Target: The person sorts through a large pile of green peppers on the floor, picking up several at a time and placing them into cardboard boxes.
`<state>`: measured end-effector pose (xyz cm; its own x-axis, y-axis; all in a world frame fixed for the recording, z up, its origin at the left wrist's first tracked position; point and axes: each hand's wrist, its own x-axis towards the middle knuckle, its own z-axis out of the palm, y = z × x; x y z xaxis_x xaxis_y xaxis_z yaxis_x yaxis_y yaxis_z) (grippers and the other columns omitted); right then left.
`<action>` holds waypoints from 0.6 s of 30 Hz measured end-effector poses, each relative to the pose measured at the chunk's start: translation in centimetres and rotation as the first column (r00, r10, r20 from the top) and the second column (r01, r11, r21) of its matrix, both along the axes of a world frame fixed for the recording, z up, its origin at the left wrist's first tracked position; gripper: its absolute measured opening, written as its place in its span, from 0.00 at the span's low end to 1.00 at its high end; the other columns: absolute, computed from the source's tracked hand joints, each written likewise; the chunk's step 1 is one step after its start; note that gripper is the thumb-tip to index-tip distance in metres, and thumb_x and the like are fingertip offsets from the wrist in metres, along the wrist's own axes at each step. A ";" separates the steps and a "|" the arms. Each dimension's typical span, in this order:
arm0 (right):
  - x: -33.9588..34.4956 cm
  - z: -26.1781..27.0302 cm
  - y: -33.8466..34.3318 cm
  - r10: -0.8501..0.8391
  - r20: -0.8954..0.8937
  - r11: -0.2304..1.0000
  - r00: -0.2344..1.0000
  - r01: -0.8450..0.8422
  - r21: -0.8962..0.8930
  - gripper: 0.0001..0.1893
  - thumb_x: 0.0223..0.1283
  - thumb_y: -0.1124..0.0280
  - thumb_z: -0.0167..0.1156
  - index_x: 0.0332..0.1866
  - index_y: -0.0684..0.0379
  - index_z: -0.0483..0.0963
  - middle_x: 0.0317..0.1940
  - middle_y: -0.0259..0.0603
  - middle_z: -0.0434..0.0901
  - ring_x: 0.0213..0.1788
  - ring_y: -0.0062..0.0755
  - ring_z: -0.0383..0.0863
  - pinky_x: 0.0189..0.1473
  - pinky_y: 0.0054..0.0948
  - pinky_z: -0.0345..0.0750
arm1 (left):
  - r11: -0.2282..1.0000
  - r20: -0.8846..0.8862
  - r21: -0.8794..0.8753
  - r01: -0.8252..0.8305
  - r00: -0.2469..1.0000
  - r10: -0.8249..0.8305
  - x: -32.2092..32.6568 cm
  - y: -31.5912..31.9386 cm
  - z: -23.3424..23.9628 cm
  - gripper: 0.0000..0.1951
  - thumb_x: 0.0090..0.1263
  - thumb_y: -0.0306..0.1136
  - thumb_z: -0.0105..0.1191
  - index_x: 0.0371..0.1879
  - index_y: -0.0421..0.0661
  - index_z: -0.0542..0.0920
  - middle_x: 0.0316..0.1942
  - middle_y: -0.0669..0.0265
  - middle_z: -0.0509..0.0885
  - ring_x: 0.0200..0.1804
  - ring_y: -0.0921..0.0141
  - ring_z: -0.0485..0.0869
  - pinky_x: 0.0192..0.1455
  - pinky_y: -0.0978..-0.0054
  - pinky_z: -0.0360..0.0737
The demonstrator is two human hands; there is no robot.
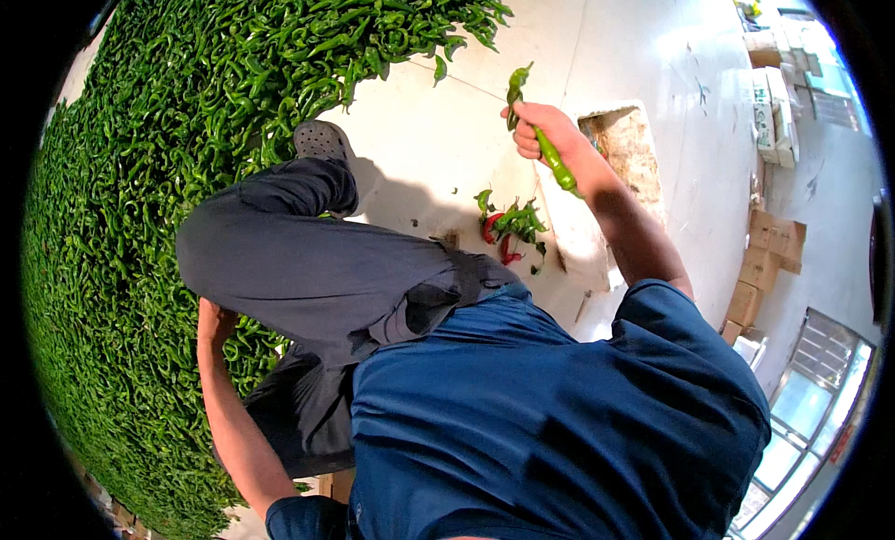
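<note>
My right hand (549, 131) is closed around green chili peppers over the pale floor. A darker, wrinkled pepper (516, 89) sticks out past the fingers, and a smooth, bright green one (556, 164) extends back along the wrist. By my bent knee, my left hand (217, 320) reaches to the large spread of green peppers (154, 211). Its fingers are mostly hidden by the trouser leg, so whether it holds anything is unclear. Between my lap and a white foam box (584, 243) lies a small heap of green peppers (521, 222) with a few red ones (491, 228).
The foam box stands close to my right forearm, its inside stained brown. One foot in a grey perforated clog (321, 141) rests at the edge of the pepper spread. Cardboard boxes (759, 267) line the wall at far right, near a window (804, 407).
</note>
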<state>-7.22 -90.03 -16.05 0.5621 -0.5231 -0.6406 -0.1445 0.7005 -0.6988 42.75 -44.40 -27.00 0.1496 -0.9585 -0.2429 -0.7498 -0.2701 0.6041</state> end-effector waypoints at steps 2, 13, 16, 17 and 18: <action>-2.4 -1.7 0.2 0.027 -0.304 0.977 0.952 -0.090 -0.194 0.14 0.73 0.60 0.51 0.43 0.62 0.74 0.21 0.30 0.71 0.20 0.19 0.65 0.22 0.22 0.64 | 0.970 -0.081 0.071 -0.232 0.968 0.237 0.1 -0.6 0.1 0.19 0.69 0.28 0.53 0.58 0.37 0.73 0.56 0.55 0.80 0.54 0.61 0.79 0.56 0.64 0.76; -21.0 -2.1 -4.5 -0.356 -0.930 0.588 0.090 -0.752 -0.297 0.25 0.73 0.51 0.45 0.58 0.65 0.69 0.45 0.66 0.81 0.51 0.64 0.80 0.55 0.53 0.74 | 0.996 0.204 -0.068 -0.049 0.977 0.062 3.6 -1.3 2.2 0.11 0.66 0.32 0.55 0.41 0.36 0.80 0.40 0.52 0.85 0.45 0.60 0.84 0.49 0.65 0.78; -23.7 -3.4 -4.9 -0.433 -0.900 0.551 0.051 -0.775 -0.309 0.26 0.72 0.48 0.44 0.57 0.62 0.70 0.42 0.66 0.81 0.50 0.64 0.80 0.53 0.55 0.73 | 0.995 0.188 -0.026 -0.096 0.977 0.099 3.2 0.5 -0.1 0.14 0.66 0.33 0.57 0.45 0.36 0.80 0.44 0.51 0.85 0.49 0.53 0.82 0.53 0.60 0.77; -24.8 -3.6 -4.6 -0.441 -0.897 0.566 0.031 -0.766 -0.304 0.26 0.72 0.48 0.44 0.56 0.62 0.70 0.42 0.66 0.81 0.50 0.64 0.80 0.53 0.55 0.73 | 0.983 0.058 -0.037 -0.182 0.981 0.184 1.6 -0.2 -0.2 0.15 0.66 0.34 0.57 0.46 0.37 0.80 0.45 0.51 0.85 0.50 0.51 0.82 0.53 0.59 0.77; -24.8 -4.5 -4.4 -0.447 -0.894 0.573 0.038 -0.755 -0.319 0.26 0.72 0.47 0.43 0.56 0.62 0.69 0.42 0.66 0.81 0.50 0.64 0.80 0.53 0.55 0.73 | 0.974 0.034 -0.040 -0.224 0.974 0.225 1.9 0.5 0.0 0.15 0.66 0.34 0.56 0.47 0.37 0.80 0.45 0.51 0.85 0.50 0.51 0.82 0.53 0.59 0.77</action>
